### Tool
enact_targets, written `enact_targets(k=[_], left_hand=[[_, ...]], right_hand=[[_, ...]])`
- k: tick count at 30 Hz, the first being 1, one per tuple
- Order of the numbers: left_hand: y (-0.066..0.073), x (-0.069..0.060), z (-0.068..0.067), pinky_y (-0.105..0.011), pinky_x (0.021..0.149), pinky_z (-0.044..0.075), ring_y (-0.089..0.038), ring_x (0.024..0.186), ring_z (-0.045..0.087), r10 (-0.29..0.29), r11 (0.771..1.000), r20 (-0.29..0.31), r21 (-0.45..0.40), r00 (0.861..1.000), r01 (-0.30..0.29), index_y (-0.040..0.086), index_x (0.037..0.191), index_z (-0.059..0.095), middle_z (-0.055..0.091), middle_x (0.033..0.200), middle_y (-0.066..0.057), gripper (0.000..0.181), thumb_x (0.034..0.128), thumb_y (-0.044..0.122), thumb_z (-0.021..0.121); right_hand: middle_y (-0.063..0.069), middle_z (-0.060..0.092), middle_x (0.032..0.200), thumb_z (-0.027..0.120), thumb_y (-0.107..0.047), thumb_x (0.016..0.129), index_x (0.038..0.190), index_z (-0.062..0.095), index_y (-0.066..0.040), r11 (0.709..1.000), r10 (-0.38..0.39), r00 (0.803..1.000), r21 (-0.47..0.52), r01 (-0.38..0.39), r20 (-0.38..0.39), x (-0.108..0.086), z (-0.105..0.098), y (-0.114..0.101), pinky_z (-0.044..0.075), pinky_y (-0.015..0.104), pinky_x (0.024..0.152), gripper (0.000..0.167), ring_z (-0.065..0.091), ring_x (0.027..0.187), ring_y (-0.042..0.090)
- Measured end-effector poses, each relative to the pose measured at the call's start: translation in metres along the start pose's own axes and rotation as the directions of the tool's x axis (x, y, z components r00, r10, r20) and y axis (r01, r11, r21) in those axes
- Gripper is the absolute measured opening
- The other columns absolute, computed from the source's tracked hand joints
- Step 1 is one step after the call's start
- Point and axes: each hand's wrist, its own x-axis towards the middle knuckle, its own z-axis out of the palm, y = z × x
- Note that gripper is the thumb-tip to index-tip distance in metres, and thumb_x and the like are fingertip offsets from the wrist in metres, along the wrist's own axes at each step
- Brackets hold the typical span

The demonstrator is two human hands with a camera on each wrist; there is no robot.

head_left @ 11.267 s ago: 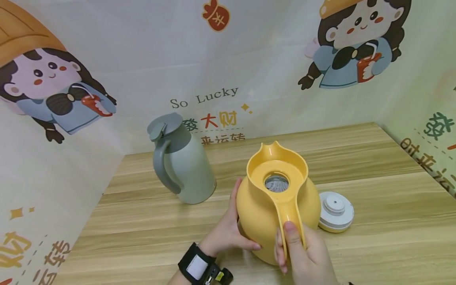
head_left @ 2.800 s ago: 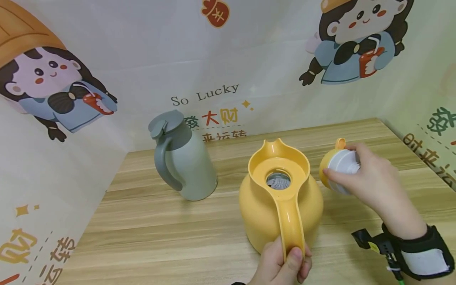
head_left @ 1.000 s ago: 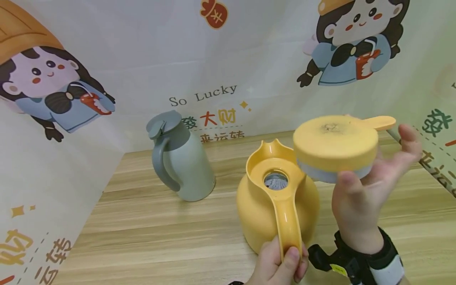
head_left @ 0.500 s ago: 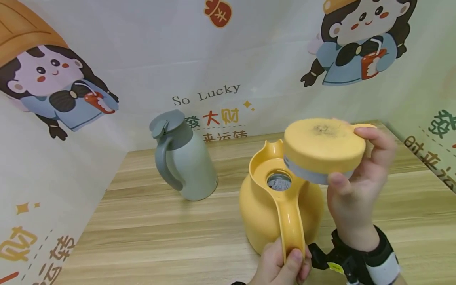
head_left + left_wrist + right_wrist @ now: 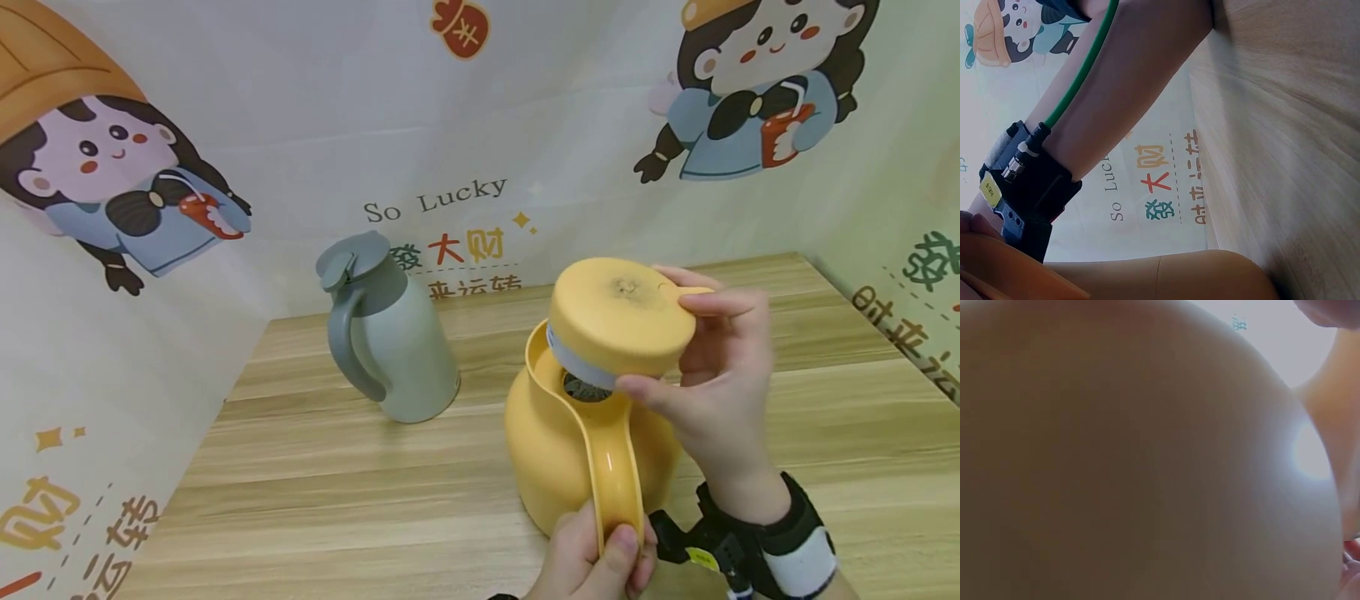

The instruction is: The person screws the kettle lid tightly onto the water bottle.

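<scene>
Fingers (image 5: 723,302) of the right hand (image 5: 723,396) are pinching the lid (image 5: 618,321), which is hanging tilted over the jug (image 5: 551,454); the left hand (image 5: 579,557) is gripping the handle (image 5: 617,471). That slant could be inviting a crooked jam against the rim (image 5: 530,350).

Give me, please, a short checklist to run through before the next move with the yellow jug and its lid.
1. Left hand gripping the handle of the yellow jug: ok.
2. Right hand holding the yellow lid, yellow side up: ok.
3. Lid seated over the opening: not ok, tilted, with part of the opening in view.
4. Lid clear of the rim: cannot tell.
5. Green jug standing apart from the yellow jug: ok.
</scene>
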Motion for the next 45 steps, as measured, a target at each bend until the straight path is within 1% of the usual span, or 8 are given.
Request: enact_targets(k=[8, 12, 16, 20, 29, 35, 41, 45], left_hand=[[-0.001, -0.001, 0.0, -0.019, 0.045, 0.043, -0.008, 0.052, 0.045, 0.019, 1.0, 0.001, 0.018, 1.0, -0.019, -0.004, 0.093, 0.046, 0.05, 0.061, -0.013, 0.015, 0.0983, -0.007, 0.032], [-0.003, -0.001, 0.0, -0.018, 0.045, 0.043, -0.008, 0.052, 0.045, 0.031, 0.999, 0.002, 0.024, 1.0, -0.031, -0.004, 0.093, 0.046, 0.051, 0.061, -0.013, 0.015, 0.0983, -0.007, 0.032], [-0.005, -0.001, 0.0, -0.018, 0.045, 0.044, -0.009, 0.051, 0.046, 0.052, 0.998, -0.004, 0.031, 0.999, -0.052, -0.004, 0.093, 0.046, 0.051, 0.06, -0.013, 0.014, 0.0984, -0.007, 0.033], [-0.006, -0.001, 0.0, -0.018, 0.046, 0.045, -0.009, 0.052, 0.046, 0.056, 0.998, -0.007, 0.035, 0.998, -0.056, -0.004, 0.093, 0.046, 0.051, 0.06, -0.013, 0.015, 0.0983, -0.007, 0.033], [-0.007, -0.002, 0.0, -0.018, 0.048, 0.045, -0.008, 0.053, 0.045, 0.043, 0.999, -0.008, 0.033, 0.999, -0.043, -0.004, 0.094, 0.047, 0.051, 0.06, -0.013, 0.014, 0.0984, -0.006, 0.033], [-0.01, -0.003, -0.001, -0.019, 0.047, 0.045, -0.008, 0.054, 0.045, 0.048, 0.998, -0.003, 0.035, 0.999, -0.047, -0.005, 0.094, 0.047, 0.051, 0.06, -0.013, 0.014, 0.098, -0.007, 0.033], [-0.011, -0.003, -0.002, -0.018, 0.048, 0.045, -0.009, 0.053, 0.046, 0.061, 0.997, 0.003, 0.036, 0.998, -0.061, -0.005, 0.094, 0.046, 0.051, 0.06, -0.013, 0.014, 0.0984, -0.006, 0.034], [-0.011, -0.002, -0.002, -0.018, 0.047, 0.045, -0.008, 0.053, 0.046, 0.068, 0.997, 0.011, 0.044, 0.998, -0.069, -0.004, 0.093, 0.046, 0.051, 0.06, -0.012, 0.014, 0.0991, -0.004, 0.033]], right_hand=[[0.025, 0.052, 0.122, 0.09, -0.019, 0.065, 0.109, 0.043, 0.015, 0.97, 0.07, 0.99, -0.241, -0.04, 0.119, -0.001, -0.001, -0.002, 0.041, 0.034, 0.096, 0.073, 0.05, 0.115, 0.036], [0.025, 0.052, 0.122, 0.089, -0.021, 0.066, 0.108, 0.042, 0.017, 0.955, 0.091, 0.985, -0.294, -0.045, 0.146, -0.001, -0.001, -0.002, 0.038, 0.035, 0.1, 0.073, 0.05, 0.114, 0.036], [0.023, 0.053, 0.122, 0.086, -0.002, 0.066, 0.102, 0.045, 0.017, 0.933, 0.13, 0.98, -0.353, -0.07, 0.15, -0.003, -0.002, -0.004, 0.038, 0.033, 0.1, 0.058, 0.049, 0.116, 0.035], [0.021, 0.055, 0.119, 0.072, 0.016, 0.062, 0.095, 0.049, 0.017, 0.916, 0.145, 0.981, -0.394, -0.082, 0.132, -0.004, -0.003, -0.006, 0.041, 0.03, 0.097, 0.041, 0.05, 0.114, 0.033], [0.019, 0.057, 0.116, 0.074, 0.014, 0.061, 0.097, 0.055, 0.013, 0.882, 0.157, 0.98, -0.465, -0.082, 0.124, -0.004, -0.003, -0.008, 0.044, 0.028, 0.092, 0.041, 0.053, 0.11, 0.03], [0.011, 0.057, 0.11, 0.083, 0.01, 0.056, 0.1, 0.067, 0.002, 0.794, 0.188, 0.968, -0.606, -0.05, 0.166, -0.001, -0.004, -0.011, 0.043, 0.024, 0.089, 0.047, 0.052, 0.106, 0.02], [0.005, 0.056, 0.107, 0.089, 0.005, 0.053, 0.097, 0.069, -0.003, 0.714, 0.233, 0.961, -0.698, -0.063, 0.151, -0.001, -0.002, -0.017, 0.041, 0.022, 0.087, 0.049, 0.051, 0.103, 0.015], [0.002, 0.053, 0.106, 0.092, -0.002, 0.053, 0.099, 0.069, -0.006, 0.633, 0.255, 0.96, -0.77, -0.072, 0.119, -0.002, 0.001, -0.024, 0.037, 0.024, 0.088, 0.051, 0.048, 0.103, 0.015]])
